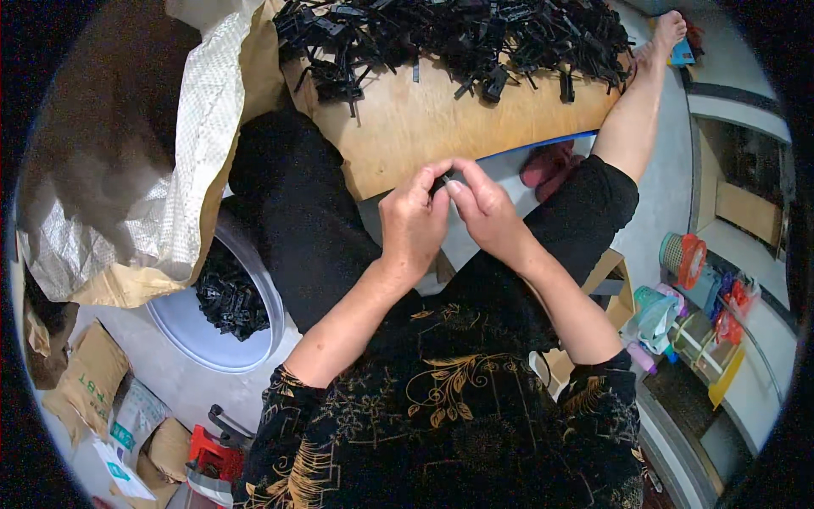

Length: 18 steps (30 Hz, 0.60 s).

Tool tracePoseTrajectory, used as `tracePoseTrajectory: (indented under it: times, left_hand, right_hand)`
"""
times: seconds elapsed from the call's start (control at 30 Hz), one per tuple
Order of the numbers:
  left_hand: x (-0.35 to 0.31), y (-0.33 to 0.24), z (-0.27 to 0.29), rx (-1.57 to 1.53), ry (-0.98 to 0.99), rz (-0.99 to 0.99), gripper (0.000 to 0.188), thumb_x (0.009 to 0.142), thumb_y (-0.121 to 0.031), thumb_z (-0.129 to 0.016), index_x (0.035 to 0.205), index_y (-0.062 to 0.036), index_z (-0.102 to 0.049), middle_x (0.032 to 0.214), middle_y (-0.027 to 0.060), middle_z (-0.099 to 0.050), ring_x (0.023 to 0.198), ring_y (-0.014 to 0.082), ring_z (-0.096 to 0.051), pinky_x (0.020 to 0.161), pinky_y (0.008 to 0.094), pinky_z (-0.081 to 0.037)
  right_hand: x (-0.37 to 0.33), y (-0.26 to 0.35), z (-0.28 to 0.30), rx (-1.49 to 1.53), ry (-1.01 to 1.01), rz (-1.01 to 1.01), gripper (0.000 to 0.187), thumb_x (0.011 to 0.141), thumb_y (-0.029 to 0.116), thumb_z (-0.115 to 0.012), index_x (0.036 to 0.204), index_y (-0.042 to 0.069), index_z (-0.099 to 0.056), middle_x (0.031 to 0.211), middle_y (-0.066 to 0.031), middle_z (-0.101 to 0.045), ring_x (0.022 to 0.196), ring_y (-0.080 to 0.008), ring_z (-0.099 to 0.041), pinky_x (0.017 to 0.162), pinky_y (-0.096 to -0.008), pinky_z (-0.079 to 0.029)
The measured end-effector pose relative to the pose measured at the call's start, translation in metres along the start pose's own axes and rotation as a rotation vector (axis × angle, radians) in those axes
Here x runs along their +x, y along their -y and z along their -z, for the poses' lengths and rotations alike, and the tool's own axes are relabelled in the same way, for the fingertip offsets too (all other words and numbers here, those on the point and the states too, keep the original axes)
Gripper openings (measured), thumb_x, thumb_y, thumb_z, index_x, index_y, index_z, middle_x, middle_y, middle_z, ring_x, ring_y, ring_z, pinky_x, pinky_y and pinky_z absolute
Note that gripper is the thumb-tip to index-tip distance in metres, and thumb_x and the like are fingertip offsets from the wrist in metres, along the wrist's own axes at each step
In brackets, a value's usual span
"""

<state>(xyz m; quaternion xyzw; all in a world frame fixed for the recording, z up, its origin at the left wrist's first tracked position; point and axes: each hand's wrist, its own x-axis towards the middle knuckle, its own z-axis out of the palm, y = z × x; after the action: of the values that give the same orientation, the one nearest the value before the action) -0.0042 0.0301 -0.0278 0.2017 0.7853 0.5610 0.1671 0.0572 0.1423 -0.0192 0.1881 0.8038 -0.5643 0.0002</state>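
Note:
My left hand and my right hand meet in front of me, just past the near edge of a wooden board. Between their thumbs and forefingers is a small dark piece, mostly covered by the fingers. It looks like black plastic, though its exact kind is hidden. Both hands are closed on it, thumbs pointing toward each other. Heaped across the far part of the board are many black plastic parts with thin stems; a few lie loose at the heap's near edge.
To my left stand a large open woven sack and, partly under it, a white tub with black pieces inside. Brown bags and a red item lie lower left. Pink slippers rest under the board; shelves with bags line the right.

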Motion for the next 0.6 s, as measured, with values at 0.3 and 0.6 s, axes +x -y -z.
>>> tracePoseTrajectory:
  times: [0.3, 0.6]
  left_hand:
    - [-0.003, -0.007, 0.003, 0.065, 0.063, -0.048, 0.033, 0.078, 0.001, -0.055, 0.109, -0.007, -0.051, 0.086, 0.0145, -0.063, 0.073, 0.0246, -0.064, 0.062, 0.0313, -0.05]
    - [-0.001, -0.019, 0.033, -0.992, 0.296, 0.487, 0.035, 0.088, -0.008, -0.052, 0.12, -0.0068, -0.039, 0.088, 0.008, -0.058, 0.066, 0.0148, -0.061, 0.052, 0.0197, -0.05]
  right_hand:
    - [-0.004, 0.006, 0.009, -0.012, 0.03, -0.071, 0.028, 0.09, 0.015, -0.047, 0.114, 0.001, -0.047, 0.088, -0.0103, -0.06, 0.079, -0.0149, -0.057, 0.069, -0.029, -0.046]
    - [-0.033, 0.013, 0.025, 0.562, 0.062, -0.148, 0.017, 0.09, 0.018, -0.052, 0.097, 0.002, -0.051, 0.079, -0.0028, -0.056, 0.051, -0.0033, -0.043, 0.044, -0.0166, -0.033]
